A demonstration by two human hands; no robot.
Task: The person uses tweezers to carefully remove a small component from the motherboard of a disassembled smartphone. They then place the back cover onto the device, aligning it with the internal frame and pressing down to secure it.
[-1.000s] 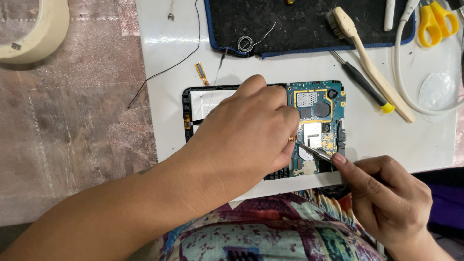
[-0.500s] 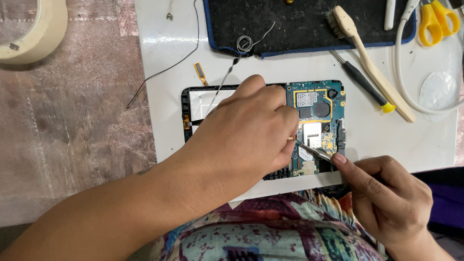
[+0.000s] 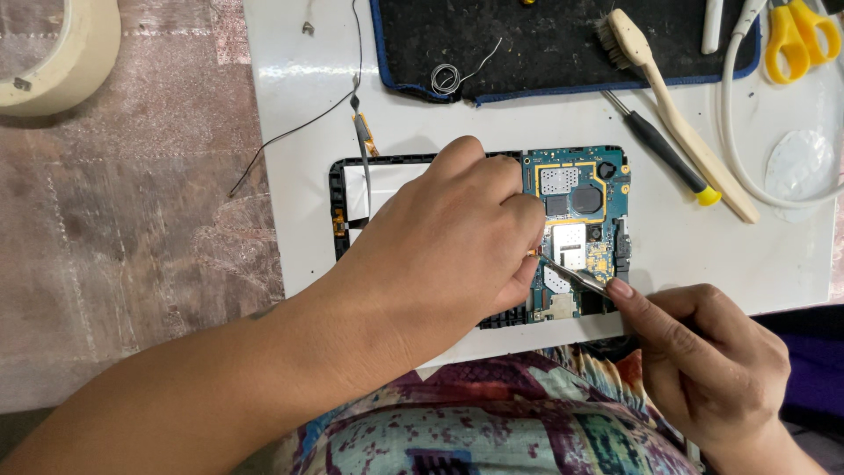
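An opened tablet (image 3: pixel 352 189) lies on the white board with its back off, showing a blue circuit board (image 3: pixel 576 202). My left hand (image 3: pixel 448 246) rests flat on the tablet's middle and presses it down, hiding most of the inside. My right hand (image 3: pixel 703 361) at the lower right pinches thin metal tweezers (image 3: pixel 573 274), whose tip touches the circuit board beside my left fingertips.
A black mat (image 3: pixel 545 44) with a wire coil (image 3: pixel 446 77) lies at the back. A brush (image 3: pixel 677 114), a black screwdriver (image 3: pixel 664 149), yellow scissors (image 3: pixel 796 40) and a white cable (image 3: pixel 734 132) sit at the right. A tape roll (image 3: pixel 53 53) is far left. Patterned cloth (image 3: pixel 492 422) covers my lap.
The thin black wire above the tablet has shifted slightly. Both hands stay almost still, the tweezers' tip staying on the circuit board.
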